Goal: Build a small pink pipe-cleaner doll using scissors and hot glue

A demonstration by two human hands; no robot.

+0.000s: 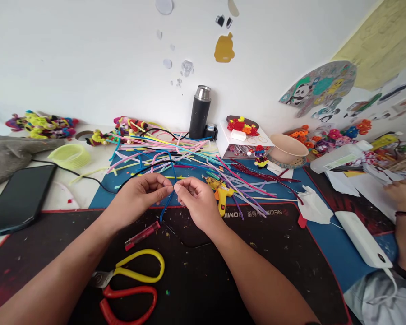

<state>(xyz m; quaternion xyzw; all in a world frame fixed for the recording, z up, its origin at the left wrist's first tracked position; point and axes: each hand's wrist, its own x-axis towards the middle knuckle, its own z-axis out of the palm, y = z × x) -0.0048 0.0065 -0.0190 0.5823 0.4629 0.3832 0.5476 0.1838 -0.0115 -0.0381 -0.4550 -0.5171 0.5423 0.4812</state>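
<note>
Pinching a blue pipe cleaner (pixel 167 205) thumb-to-finger in left hand (pixel 144 195) and right hand (pixel 199 201), close together at the tips. Surrounded by scissors (pixel 128 293) below the left hand, a yellow glue gun (pixel 223 192) just beside the right hand, loose pipe cleaners (pixel 189 145) beyond both.

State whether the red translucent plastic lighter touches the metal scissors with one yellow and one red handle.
Apart: the head view shows black mat between the lighter and the scissors, nearest the yellow handle.

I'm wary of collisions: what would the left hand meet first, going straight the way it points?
Probably the right hand, directly opposite; depth around the blue pipe cleaner is unclear.
</note>
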